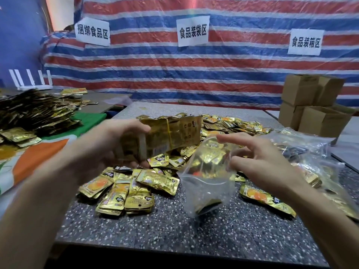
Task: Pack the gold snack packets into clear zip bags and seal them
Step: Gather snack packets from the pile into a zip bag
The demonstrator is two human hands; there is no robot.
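Gold everywhere lol. Left hand (120, 140) is curled around a thick stack of gold snack packets (174, 134), held up off the surface (174, 239) just left of centre frame, long side roughly level. Right hand (266, 166) is just beside it on the right, pinching the rim of a clear zip bag (206, 187) with the thumb, index finger stretched out over the open mouth. The bag hangs down with its bottom touching the speckled dark surface, and there's something dark sitting in the bottom, can't tell what. The stack is right next to the bag's mouth but not inside it.

Under and behind both hands there's a loose pile of gold packets (136, 187) spread across the middle of the frame, most with an orange picture on the front. More crumpled clear bags (310, 148) sit at the right edge. Far left has another big heap of packets (33, 111) on a neighbouring table, with a white router (31, 80) behind it. Cardboard boxes (310, 105) are stacked upper right. The backdrop is a red, white and blue striped tarp (174, 74) with three paper signs (193, 31) stuck on it.
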